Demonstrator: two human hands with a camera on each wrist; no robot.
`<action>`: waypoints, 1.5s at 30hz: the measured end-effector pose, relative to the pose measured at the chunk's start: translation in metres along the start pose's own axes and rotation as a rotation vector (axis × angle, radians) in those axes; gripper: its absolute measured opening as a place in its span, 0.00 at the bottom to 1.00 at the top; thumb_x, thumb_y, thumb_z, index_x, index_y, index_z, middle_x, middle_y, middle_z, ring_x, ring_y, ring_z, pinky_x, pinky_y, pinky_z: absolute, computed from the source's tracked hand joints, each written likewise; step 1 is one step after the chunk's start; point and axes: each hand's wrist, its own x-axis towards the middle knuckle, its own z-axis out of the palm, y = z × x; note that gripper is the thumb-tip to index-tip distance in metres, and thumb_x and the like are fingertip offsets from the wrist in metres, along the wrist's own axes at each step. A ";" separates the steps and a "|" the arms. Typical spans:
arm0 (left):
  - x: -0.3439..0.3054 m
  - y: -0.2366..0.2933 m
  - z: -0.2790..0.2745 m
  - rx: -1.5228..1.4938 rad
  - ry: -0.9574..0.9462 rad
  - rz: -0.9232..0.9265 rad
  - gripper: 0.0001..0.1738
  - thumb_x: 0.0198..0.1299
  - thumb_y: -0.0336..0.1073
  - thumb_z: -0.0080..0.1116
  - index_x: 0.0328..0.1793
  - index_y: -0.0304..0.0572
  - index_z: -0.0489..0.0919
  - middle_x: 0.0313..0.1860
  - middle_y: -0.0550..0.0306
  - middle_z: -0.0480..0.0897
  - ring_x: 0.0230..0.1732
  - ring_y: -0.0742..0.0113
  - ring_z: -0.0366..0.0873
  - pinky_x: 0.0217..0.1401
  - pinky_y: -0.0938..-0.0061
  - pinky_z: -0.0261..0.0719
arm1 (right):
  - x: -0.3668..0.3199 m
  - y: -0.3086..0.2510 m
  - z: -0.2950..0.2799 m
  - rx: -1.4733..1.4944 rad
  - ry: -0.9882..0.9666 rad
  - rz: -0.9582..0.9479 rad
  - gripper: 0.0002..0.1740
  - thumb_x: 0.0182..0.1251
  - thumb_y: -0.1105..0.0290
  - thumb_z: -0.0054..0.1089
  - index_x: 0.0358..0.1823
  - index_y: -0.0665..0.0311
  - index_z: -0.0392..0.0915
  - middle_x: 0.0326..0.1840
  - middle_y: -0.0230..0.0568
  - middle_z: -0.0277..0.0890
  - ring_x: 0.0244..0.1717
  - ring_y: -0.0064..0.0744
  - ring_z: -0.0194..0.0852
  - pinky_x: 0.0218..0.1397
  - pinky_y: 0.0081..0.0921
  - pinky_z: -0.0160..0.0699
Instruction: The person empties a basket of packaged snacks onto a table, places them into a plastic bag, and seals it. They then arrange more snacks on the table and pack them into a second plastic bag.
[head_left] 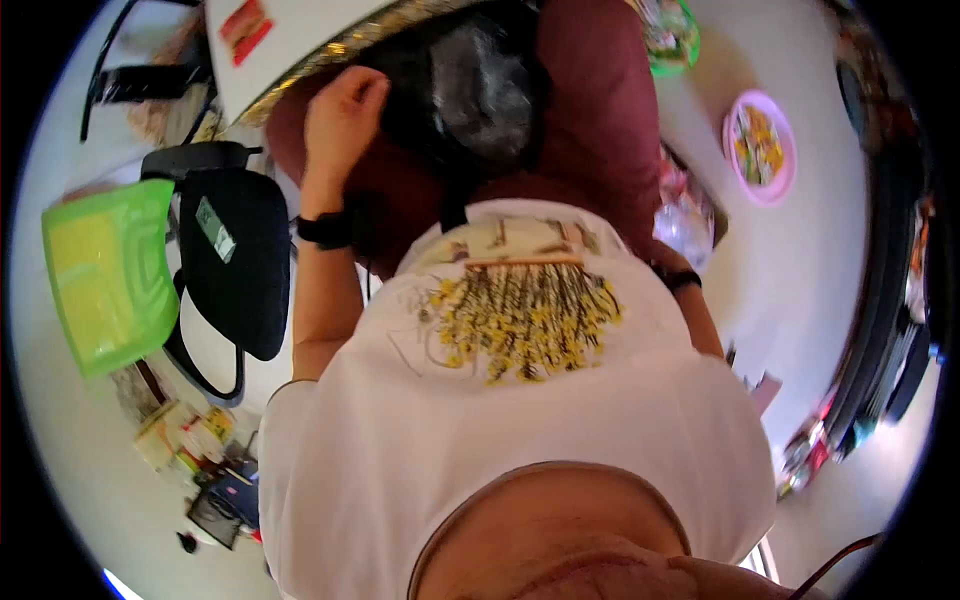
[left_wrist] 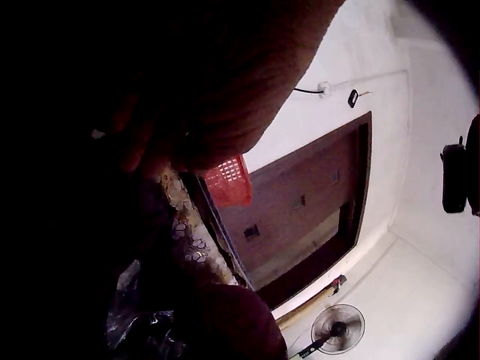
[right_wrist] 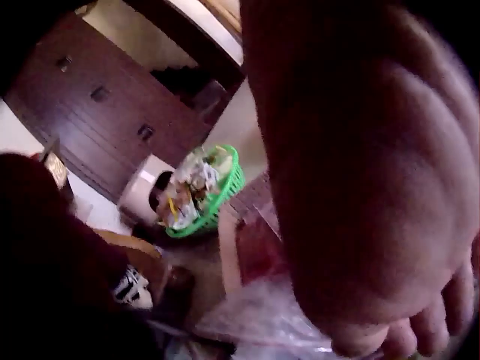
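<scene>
My left hand [head_left: 342, 118] is raised over the left thigh beside a black bag [head_left: 410, 110] on the lap, its fingers bent. Clear plastic [head_left: 480, 90] lies in that bag. In the left wrist view the left hand [left_wrist: 217, 112] is very dark, and whether it holds anything cannot be seen. At the right hip my right hand is mostly hidden by the shirt in the head view. The right wrist view has the right hand [right_wrist: 375, 180] beside clear plastic [right_wrist: 262, 319] and a red packet [right_wrist: 259, 244], with its fingertips partly out of frame.
A white table [head_left: 290, 50] with gold edging stands ahead on the left, bearing a red packet [head_left: 245, 30]. Black chair [head_left: 235, 260] and green plastic item [head_left: 110, 275] are at left. On the right floor are a pink basin [head_left: 760, 150] and a green basket [head_left: 675, 40].
</scene>
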 end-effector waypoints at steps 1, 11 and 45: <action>-0.001 -0.003 0.001 0.037 -0.006 0.014 0.07 0.59 0.38 0.58 0.39 0.44 0.81 0.32 0.50 0.82 0.33 0.53 0.80 0.35 0.67 0.77 | -0.011 -0.016 -0.003 -0.012 0.023 0.004 0.13 0.67 0.61 0.51 0.40 0.64 0.76 0.34 0.43 0.80 0.32 0.35 0.80 0.35 0.28 0.78; -0.009 0.011 0.000 0.173 -0.047 0.013 0.06 0.57 0.36 0.58 0.37 0.44 0.79 0.32 0.53 0.80 0.34 0.50 0.79 0.34 0.63 0.76 | -0.103 -0.223 0.028 -0.173 0.451 -0.898 0.07 0.67 0.71 0.54 0.38 0.68 0.76 0.27 0.28 0.73 0.26 0.15 0.67 0.30 0.14 0.66; 0.080 -0.038 -0.031 0.340 0.034 0.119 0.33 0.53 0.49 0.62 0.65 0.46 0.71 0.71 0.48 0.63 0.73 0.52 0.56 0.72 0.48 0.51 | -0.058 -0.664 0.134 0.514 -0.044 -1.046 0.37 0.67 0.57 0.56 0.70 0.61 0.48 0.72 0.58 0.48 0.74 0.59 0.42 0.72 0.54 0.52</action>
